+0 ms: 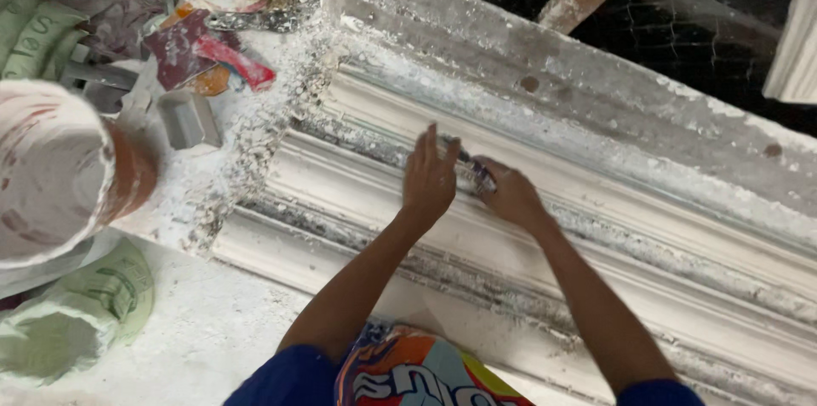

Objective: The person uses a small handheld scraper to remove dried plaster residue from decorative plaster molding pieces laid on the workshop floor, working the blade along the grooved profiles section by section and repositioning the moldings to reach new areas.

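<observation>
Plaster moulding (596, 227): R hand (511, 195) grip clamped on scraper (475, 169); L hand (430, 176) flat, fingers apart. Bucket (51, 168) plaster-caked.

You are in a plaster-casting workshop. A long white plaster cornice moulding with stepped profiles (596, 261) lies across a dust-caked work surface (204, 329). White crumbs and powder (255, 142) are scattered beside it. A plaster-smeared round bucket (51, 172), green printed sacks (94, 304), a red-handled flat scraper (213, 57) and a small grey rectangular metal box (189, 119) crowd your left.
</observation>
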Demonstrator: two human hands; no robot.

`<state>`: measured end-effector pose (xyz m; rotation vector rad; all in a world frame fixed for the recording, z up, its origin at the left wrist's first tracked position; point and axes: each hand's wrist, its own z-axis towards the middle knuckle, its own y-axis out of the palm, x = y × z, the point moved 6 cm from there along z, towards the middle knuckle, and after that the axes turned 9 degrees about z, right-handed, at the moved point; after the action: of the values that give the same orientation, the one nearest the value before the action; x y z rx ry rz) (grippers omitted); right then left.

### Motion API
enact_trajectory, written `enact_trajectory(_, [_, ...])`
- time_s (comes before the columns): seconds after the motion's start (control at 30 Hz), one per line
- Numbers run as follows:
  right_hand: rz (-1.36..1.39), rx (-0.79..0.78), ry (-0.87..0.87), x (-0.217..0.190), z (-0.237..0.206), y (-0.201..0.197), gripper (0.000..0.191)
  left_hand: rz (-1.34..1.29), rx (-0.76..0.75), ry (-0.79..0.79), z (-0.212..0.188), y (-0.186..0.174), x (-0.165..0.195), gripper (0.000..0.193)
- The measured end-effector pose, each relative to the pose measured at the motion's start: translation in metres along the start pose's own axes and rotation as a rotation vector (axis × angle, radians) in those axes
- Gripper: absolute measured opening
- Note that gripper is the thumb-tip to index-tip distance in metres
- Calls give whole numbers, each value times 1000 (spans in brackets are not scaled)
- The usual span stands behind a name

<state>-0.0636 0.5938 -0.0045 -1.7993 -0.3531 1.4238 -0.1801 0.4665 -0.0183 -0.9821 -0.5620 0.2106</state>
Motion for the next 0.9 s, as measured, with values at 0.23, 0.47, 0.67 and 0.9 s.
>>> enact_trajectory(0.23, [-208, -381, 342, 63, 98, -74, 47, 45, -290, -28, 93, 106, 20, 17])
enact_trajectory(0.47, [-97, -541, 196, 7, 217, 8, 41, 350, -219, 7, 113, 84, -111, 10])
enact_trajectory(0.67, [34, -387, -50, -62, 285, 70, 38, 524, -532, -128, 137, 42, -232, 11])
enact_trajectory(0.9, [101, -287, 326, -43, 218, 65, 47, -45, 118, -182, 89, -2, -154, 56])
